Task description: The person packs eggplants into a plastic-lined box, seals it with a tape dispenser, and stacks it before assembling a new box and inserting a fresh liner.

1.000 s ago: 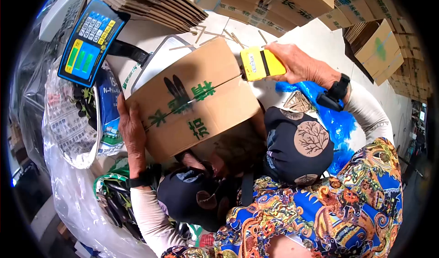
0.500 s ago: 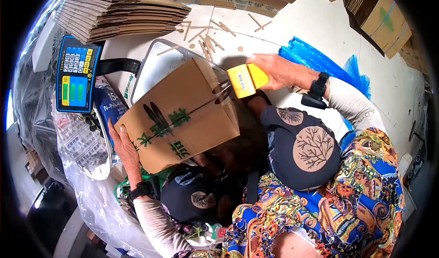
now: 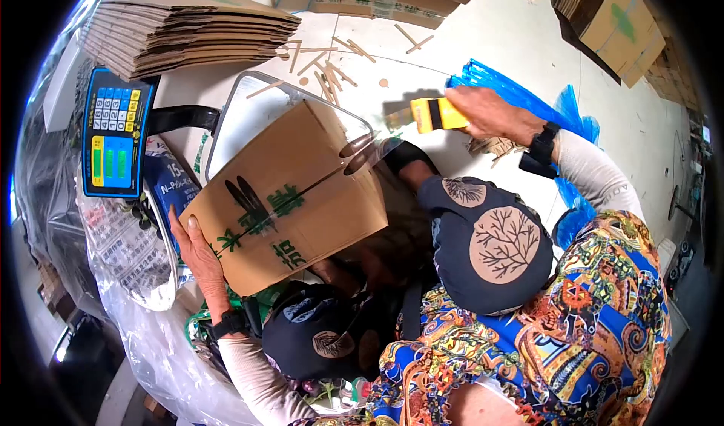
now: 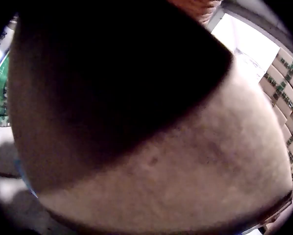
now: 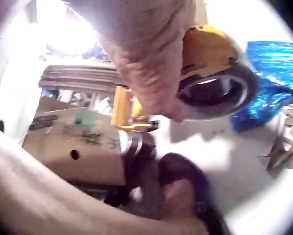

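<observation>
- The carton lies between the hands, against the left hand, its fingers nearly straight.
- Right hand grips the yellow tape dispenser.
- Carton: brown, tilted, green-printed.

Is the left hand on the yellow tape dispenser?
No, the left hand is against the carton, while the right hand grips the tape dispenser.

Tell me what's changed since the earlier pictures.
The right hand has moved the yellow tape dispenser away from the box, toward the person's right, leaving a gap. More of the scale's plate shows beyond the box. Nothing has been let go: the dispenser is still held, and the left hand stays on the box.
</observation>
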Demonstrator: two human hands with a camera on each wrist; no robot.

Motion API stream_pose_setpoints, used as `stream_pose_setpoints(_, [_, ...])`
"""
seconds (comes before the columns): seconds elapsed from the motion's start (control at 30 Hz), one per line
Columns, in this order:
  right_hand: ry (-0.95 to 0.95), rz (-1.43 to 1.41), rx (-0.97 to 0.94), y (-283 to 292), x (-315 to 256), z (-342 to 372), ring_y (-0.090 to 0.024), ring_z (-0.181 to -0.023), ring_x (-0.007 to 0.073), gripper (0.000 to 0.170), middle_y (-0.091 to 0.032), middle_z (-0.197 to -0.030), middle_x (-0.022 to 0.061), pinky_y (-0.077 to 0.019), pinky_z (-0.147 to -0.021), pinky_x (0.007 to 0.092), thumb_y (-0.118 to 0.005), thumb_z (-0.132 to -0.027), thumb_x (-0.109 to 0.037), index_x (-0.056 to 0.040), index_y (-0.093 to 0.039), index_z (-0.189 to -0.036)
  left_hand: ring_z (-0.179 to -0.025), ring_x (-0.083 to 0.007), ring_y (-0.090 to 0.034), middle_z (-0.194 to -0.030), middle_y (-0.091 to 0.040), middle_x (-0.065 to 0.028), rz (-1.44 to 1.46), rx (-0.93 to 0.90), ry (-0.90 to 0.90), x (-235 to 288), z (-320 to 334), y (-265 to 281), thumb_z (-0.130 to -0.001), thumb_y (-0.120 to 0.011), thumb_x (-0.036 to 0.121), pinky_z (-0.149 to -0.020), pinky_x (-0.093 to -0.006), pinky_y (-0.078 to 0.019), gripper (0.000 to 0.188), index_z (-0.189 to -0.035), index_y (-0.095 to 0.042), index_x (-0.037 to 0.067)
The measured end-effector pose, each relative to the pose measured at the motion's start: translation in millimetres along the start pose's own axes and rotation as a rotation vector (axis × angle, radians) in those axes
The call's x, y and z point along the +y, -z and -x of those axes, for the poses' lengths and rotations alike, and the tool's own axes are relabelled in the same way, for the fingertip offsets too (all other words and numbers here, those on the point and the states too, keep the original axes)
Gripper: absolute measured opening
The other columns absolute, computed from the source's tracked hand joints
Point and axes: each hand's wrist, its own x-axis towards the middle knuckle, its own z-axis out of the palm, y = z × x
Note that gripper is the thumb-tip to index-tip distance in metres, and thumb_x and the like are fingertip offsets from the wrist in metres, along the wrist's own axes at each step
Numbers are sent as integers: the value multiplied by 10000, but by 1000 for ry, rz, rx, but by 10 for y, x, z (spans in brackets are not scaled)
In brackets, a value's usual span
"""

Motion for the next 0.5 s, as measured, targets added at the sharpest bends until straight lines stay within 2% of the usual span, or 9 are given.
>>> stream_pose_setpoints(0.07, [-15, 63, -76, 18, -201, -174, -612, -828, 391, 394, -588, -855, 193, -484, -683, 487, -665, -724, -76, -29, -455, -1054, -1279, -277, -433, -1460, -394, -192, -13, 4, -7, -14, -9, -6, -1021, -431, 414, -1081, -348, -319, 599, -1475, -327, 38])
stream_pose_setpoints(0.17, [-8, 99, -181, 36, -412, -461, -594, -778, 367, 470, -569, -848, 184, -471, -622, 458, -634, -682, -44, 9, -456, -1114, -1259, -268, -441, -1440, -409, -188, -4, 17, -9, 33, 4, -27, -1023, -431, 418, -1075, -347, -325, 598, -1476, -325, 42])
stream_pose_setpoints(0.2, [78, 97, -85, -17, -455, -514, -603, -753, 351, 396, -579, -823, 165, -476, -603, 436, -632, -700, -42, -6, -475, -1062, -1251, -264, -444, -1432, -415, -186, 3, 18, -9, 51, 3, -34, -1023, -430, 420, -1073, -346, -327, 598, -1477, -324, 44])
stream_pose_setpoints(0.27, [124, 44, -83, -174, -607, -754, -630, -745, 306, 302, -592, -778, 130, -488, -585, 407, -638, -736, -87, -33, -502, -1000, -1262, -266, -426, -1428, -413, -190, 47, 14, 15, 82, 17, -60, -1020, -431, 434, -1082, -344, -307, 617, -1473, -324, 30])
stream_pose_setpoints(0.3, [202, 328, 51, -543, -712, -885, -618, -736, 278, 257, -594, -783, 95, -482, -552, 425, -650, -747, -114, -39, -536, -965, -1292, -279, -399, -1445, -395, -201, 60, 13, 24, 129, 33, -69, -1015, -431, 448, -1097, -347, -281, 636, -1468, -328, 13])
stream_pose_setpoints(0.37, [261, 611, 62, -967, -893, -1258, -609, -714, 233, 183, -606, -792, 43, -479, -506, 445, -656, -765, -168, -56, -600, -899, -1316, -282, -376, -1459, -375, -206, 66, 14, 20, 130, 22, -64, -1006, -440, 469, -1105, -347, -267, 678, -1470, -314, -8])
stream_pose_setpoints(0.4, [241, 603, -66, -989, -955, -1404, -613, -701, 217, 161, -616, -796, 27, -482, -495, 447, -650, -772, -194, -66, -630, -868, -1313, -277, -377, -1458, -375, -202, 87, 8, 37, 114, 36, -58, -1003, -443, 474, -1103, -347, -269, 686, -1474, -308, -6])
stream_pose_setpoints(0.43, [287, 674, -171, -380, -1271, -1312, -628, -667, 236, 114, -635, -783, 29, -499, -511, 437, -648, -758, -180, -89, -627, -824, -1309, -272, -379, -1456, -375, -199, 114, -1, 41, 109, 12, -68, -1001, -446, 479, -1102, -346, -271, 694, -1477, -301, -4])
stream_pose_setpoints(0.5, [249, 529, 68, -644, -1026, -1231, -635, -657, 248, 141, -643, -780, 37, -507, -523, 430, -687, -727, -185, -100, -619, -816, -1259, -268, -428, -1440, -396, -191, 118, 20, 36, 16, -4, -74, -1004, -440, 484, -1081, -343, -312, 693, -1498, -271, 28])
